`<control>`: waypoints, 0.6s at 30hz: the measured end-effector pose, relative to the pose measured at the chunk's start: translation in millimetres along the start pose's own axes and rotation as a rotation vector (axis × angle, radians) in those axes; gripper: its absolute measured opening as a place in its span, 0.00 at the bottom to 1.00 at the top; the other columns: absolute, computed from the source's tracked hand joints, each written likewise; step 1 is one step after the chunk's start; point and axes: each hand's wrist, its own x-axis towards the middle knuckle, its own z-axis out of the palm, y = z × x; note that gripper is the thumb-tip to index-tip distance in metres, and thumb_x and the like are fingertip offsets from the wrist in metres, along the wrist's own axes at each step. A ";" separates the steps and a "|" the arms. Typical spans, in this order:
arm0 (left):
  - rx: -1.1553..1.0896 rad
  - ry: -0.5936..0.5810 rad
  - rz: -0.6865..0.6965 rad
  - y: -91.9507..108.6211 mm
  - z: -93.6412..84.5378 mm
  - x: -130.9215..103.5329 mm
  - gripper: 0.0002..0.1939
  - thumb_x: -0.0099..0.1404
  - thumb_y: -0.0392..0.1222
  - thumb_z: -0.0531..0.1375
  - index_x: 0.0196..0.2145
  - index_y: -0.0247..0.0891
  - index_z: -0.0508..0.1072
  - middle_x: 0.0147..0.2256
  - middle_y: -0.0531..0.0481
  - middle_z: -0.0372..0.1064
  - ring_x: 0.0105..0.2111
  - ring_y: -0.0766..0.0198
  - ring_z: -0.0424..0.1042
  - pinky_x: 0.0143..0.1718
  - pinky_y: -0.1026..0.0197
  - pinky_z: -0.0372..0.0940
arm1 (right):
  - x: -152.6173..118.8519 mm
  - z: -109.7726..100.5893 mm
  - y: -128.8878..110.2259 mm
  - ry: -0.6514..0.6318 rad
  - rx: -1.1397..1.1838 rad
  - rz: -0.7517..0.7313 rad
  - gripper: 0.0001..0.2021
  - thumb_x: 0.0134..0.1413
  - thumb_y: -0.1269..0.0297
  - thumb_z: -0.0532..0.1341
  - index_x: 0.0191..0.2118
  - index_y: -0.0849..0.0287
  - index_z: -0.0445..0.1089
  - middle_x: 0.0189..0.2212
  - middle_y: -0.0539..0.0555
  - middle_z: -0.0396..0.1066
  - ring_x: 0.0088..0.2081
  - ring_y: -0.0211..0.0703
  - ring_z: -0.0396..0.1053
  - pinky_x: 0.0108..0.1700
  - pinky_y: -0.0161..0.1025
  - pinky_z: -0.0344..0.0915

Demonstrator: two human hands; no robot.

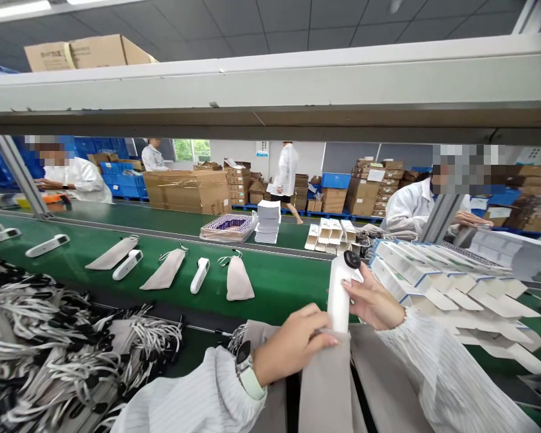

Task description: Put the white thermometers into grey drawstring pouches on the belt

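Observation:
My right hand (373, 297) grips a white device (339, 294) with a round black end, held upright. Its lower end is inside the mouth of a grey fabric pouch (327, 385). The fingers of my left hand (293, 343) pinch the rim of this pouch. More grey cloth lies beneath and beside the pouch. On the green belt (270, 273) ahead, white devices (201, 275) and drawstring pouches (240, 278) lie in a row.
A heap of pouches with white cords (49, 343) fills the left side. Open white boxes (442, 282) are stacked at right. A shelf beam (270, 84) crosses above. Beyond the belt are a paper stack (267, 221), small boxes (329, 233) and several people in white coats.

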 end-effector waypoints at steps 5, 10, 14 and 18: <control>-0.130 0.235 -0.090 -4.1 -0.6 1.5 0.06 0.61 0.40 0.52 0.28 0.37 0.64 0.32 0.54 0.53 0.33 0.69 0.59 0.36 0.68 0.55 | -0.4 6.0 11.8 -0.337 -0.410 -0.002 0.16 0.42 0.51 0.59 0.30 0.61 0.63 0.24 0.48 0.59 0.26 0.32 0.59 0.30 0.32 0.59; -0.164 0.226 -0.118 -0.2 -1.5 0.3 0.06 0.59 0.39 0.53 0.26 0.37 0.64 0.31 0.54 0.52 0.32 0.68 0.58 0.35 0.67 0.56 | 0.3 8.5 22.6 -0.414 -0.639 0.059 0.24 0.48 0.43 0.46 0.21 0.62 0.56 0.15 0.43 0.45 0.17 0.28 0.45 0.17 0.28 0.47; -0.145 0.217 -0.124 11.8 -8.4 -1.7 0.06 0.59 0.41 0.53 0.26 0.38 0.63 0.31 0.54 0.52 0.32 0.68 0.58 0.35 0.66 0.56 | -3.2 12.0 21.3 -0.426 -0.719 -0.049 0.28 0.45 0.37 0.43 0.17 0.62 0.53 0.16 0.45 0.48 0.17 0.27 0.45 0.18 0.30 0.44; -0.053 0.184 -0.141 14.9 -19.1 -2.7 0.08 0.60 0.43 0.51 0.26 0.38 0.63 0.32 0.54 0.52 0.32 0.67 0.58 0.34 0.66 0.55 | -7.6 21.2 21.8 -0.357 -0.739 0.046 0.31 0.44 0.36 0.37 0.13 0.60 0.51 0.10 0.44 0.46 0.13 0.28 0.44 0.16 0.31 0.43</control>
